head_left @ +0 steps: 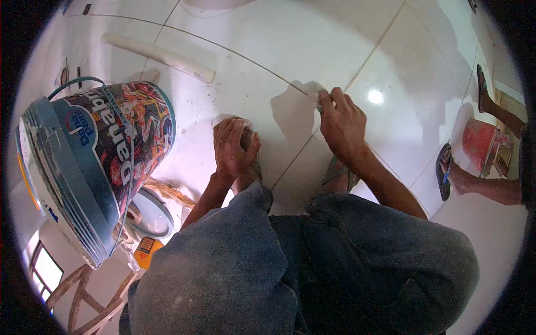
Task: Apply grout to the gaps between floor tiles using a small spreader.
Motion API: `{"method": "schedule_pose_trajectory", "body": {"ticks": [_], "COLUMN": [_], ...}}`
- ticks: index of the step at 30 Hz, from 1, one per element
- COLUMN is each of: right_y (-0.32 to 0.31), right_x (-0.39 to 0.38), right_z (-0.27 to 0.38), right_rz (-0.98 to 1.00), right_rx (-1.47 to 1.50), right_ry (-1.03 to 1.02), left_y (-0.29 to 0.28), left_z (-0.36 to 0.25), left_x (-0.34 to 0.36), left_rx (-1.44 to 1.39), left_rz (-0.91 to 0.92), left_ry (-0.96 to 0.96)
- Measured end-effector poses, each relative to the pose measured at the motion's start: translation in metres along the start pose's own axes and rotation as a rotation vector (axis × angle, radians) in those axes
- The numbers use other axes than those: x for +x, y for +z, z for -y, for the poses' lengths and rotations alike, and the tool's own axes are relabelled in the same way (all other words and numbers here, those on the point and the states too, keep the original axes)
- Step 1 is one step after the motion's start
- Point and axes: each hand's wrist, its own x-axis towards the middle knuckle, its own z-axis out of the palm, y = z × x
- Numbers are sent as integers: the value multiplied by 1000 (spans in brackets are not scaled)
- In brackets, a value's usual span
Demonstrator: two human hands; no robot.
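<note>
I squat over a floor of large glossy white tiles (262,67) with dark joint lines. My right hand (343,125) is closed in a pinch low over the floor, close to where two joint lines meet. A small greyish thing shows at its fingertips, too little of it to name. In front of my left knee, my left hand (237,146) has its fingers curled round something whitish, mostly hidden by the fingers. Both forearms reach forward past my jeans, and sandals show in part below my hands.
A large printed paint bucket (125,134) with a wire handle stands at my left. Beyond it lies a pale tube (159,57). A round grey lid (152,215) and a yellow package (146,252) sit behind the bucket. At right are another person's sandalled foot (445,167) and a red container (479,142).
</note>
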Motion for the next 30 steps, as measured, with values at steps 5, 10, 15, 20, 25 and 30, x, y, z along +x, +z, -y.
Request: {"method": "schedule_pose_trajectory", "body": {"ticks": [5,10,15,20,25,30], "right_y": [40,-21,12,-5,37,12], "right_x": [-34,8,-30,-12,1,-9], "right_z": [39,10,-5,27,35,74], "right_rz": [37,141,56,52,-43,239], "right_rx": [-167,8,-34,154,-235,-24], "right_ry": [-293,35,-78,4,-282,-226], "left_y": [5,-1,3,3,6,3], "left_z": [4,1,5,4,8,1], "left_x": [-1,0,-1,-1,-2,0], "left_rx": [18,43,-12,23,50,45], "left_rz": [-37,-46,-40,-30,-22,-36], "left_ry": [53,39,51,43,52,30]}}
